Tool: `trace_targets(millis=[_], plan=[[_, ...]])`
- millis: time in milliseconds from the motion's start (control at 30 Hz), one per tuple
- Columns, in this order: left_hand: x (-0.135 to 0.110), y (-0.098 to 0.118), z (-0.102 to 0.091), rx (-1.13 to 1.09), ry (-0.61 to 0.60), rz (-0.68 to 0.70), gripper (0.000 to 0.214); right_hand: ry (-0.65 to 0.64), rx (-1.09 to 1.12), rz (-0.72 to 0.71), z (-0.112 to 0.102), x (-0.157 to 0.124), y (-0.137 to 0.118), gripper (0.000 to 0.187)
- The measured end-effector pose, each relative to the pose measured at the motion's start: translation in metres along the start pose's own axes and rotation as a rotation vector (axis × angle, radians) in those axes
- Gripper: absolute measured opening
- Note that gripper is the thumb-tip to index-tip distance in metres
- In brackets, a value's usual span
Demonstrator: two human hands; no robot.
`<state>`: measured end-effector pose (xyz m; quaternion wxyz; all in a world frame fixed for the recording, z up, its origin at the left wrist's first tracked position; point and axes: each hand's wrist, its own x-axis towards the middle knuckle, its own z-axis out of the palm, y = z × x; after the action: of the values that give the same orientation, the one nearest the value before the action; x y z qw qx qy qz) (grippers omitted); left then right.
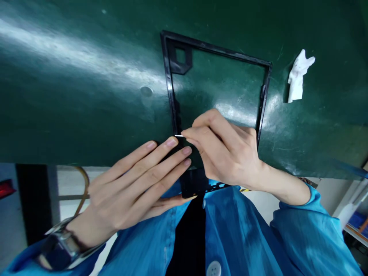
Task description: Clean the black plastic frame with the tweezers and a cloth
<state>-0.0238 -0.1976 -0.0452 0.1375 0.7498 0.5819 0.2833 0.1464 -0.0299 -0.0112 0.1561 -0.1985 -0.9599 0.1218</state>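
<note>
A black rectangular plastic frame lies on the green table, its near end reaching past the table's edge toward my body. My left hand is on its near left corner, straight fingers laid over the left side and the thumb against the near edge, steadying it. Between the thumb and forefinger of my right hand is a thin, pale sliver, most of it hidden by the fingers. Its tip meets the frame's left side beside my left fingertips. I cannot make out what kind of piece it is.
A crumpled white scrap lies on the green table to the right of the frame. A yellowish hose hangs below the table edge at left. On my left wrist is a watch.
</note>
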Motion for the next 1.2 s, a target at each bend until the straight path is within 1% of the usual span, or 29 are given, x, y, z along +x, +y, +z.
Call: trace_targets(millis=[100,167,233,300,400,533,600,700,800,867,967,1033,1100,1167,1200], plan=[[0.0,0.0,0.002,0.067,0.001,0.054,0.079,0.018,0.002,0.005,0.001,0.001,-0.001,0.017],[0.0,0.0,0.002,0.068,0.008,0.058,0.08,0.041,0.018,0.02,0.001,0.002,-0.003,0.02],[0.0,0.0,0.002,0.08,0.009,0.067,0.08,0.037,0.016,0.051,0.001,0.002,-0.005,0.022],[0.001,0.0,0.002,0.089,0.009,0.08,0.078,0.047,-0.021,0.065,0.001,0.003,-0.008,0.023],[0.001,-0.001,0.002,0.077,0.021,0.097,0.08,0.095,-0.087,0.06,0.003,0.004,-0.013,0.025],[0.0,0.0,0.002,0.066,0.024,0.105,0.079,0.15,-0.149,0.096,0.005,0.005,-0.02,0.027],[0.001,0.0,0.002,0.061,0.018,0.11,0.076,0.167,-0.158,0.079,0.006,0.006,-0.021,0.028],[0.003,0.002,0.001,0.044,0.047,0.108,0.069,0.17,-0.146,0.06,0.006,0.007,-0.021,0.028],[0.005,0.003,-0.001,0.027,0.042,0.085,0.061,0.179,-0.145,0.061,0.006,0.008,-0.022,0.025],[0.007,0.003,-0.002,0.032,0.051,0.105,0.058,0.183,-0.165,0.087,0.007,0.008,-0.024,0.025],[0.006,-0.001,0.001,0.083,0.085,0.181,0.061,0.185,-0.206,0.141,0.009,0.007,-0.028,0.024],[0.005,-0.003,0.004,0.113,0.09,0.202,0.062,0.173,-0.215,0.152,0.009,0.007,-0.029,0.023],[0.003,-0.004,0.005,0.136,0.071,0.197,0.063,0.165,-0.21,0.151,0.01,0.005,-0.028,0.025],[0.001,-0.004,0.005,0.14,0.079,0.198,0.066,0.164,-0.203,0.149,0.01,0.004,-0.028,0.028],[0.001,-0.004,0.004,0.098,0.078,0.145,0.066,0.164,-0.197,0.148,0.01,0.003,-0.028,0.028]])
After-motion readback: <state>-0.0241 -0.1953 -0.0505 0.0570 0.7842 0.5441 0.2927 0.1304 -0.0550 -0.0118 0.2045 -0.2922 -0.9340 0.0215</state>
